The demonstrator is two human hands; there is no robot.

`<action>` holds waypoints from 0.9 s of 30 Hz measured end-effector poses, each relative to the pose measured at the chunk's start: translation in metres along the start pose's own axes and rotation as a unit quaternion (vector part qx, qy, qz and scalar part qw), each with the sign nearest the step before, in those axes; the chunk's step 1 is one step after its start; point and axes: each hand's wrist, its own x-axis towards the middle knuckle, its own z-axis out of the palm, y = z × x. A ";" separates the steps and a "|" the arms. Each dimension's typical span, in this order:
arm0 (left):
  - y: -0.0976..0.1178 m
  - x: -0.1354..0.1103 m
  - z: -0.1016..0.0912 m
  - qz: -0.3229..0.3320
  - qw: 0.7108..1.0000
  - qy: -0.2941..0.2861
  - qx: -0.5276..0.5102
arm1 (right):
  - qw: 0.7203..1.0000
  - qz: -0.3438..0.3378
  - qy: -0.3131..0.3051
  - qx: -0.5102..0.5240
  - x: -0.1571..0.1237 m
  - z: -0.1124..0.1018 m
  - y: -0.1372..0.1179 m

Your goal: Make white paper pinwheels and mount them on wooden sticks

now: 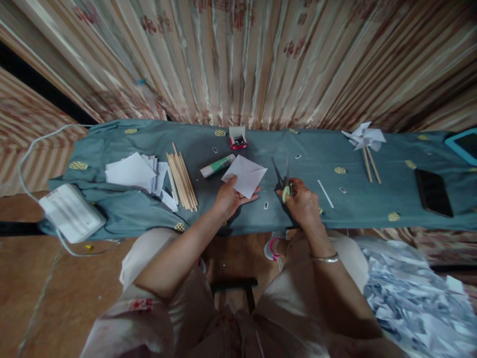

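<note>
My left hand (pixel 228 198) pinches the near corner of a white square of paper (pixel 246 175) lying on the blue-grey cloth. My right hand (pixel 302 201) is closed round the green handles of a pair of scissors (pixel 285 180), whose blades are spread and point away from me, flat on the cloth. A glue stick (pixel 217 165) lies just beyond the paper. A bundle of wooden sticks (pixel 182 181) lies to the left of my left hand.
A cloth-covered table (pixel 372 209) spans the view. On it are a stack of white papers (pixel 134 174), a red box of pins (pixel 237 137), a finished paper pinwheel (pixel 365 139), a dark phone (pixel 433 192) and a white paper strip (pixel 325 193). Paper scraps (pixel 413 303) fill a bag at the lower right.
</note>
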 end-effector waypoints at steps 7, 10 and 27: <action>-0.014 -0.009 0.002 -0.029 1.000 -0.009 -0.002 | 0.996 0.002 -0.022 -0.084 0.000 -0.006 -0.001; -0.022 -0.017 -0.001 -0.042 0.999 -0.019 0.011 | 0.993 0.004 -0.035 -0.115 0.001 -0.012 -0.004; -0.014 -0.035 -0.040 0.377 0.700 -0.108 0.597 | 0.992 -0.015 0.015 -0.127 0.007 -0.012 0.011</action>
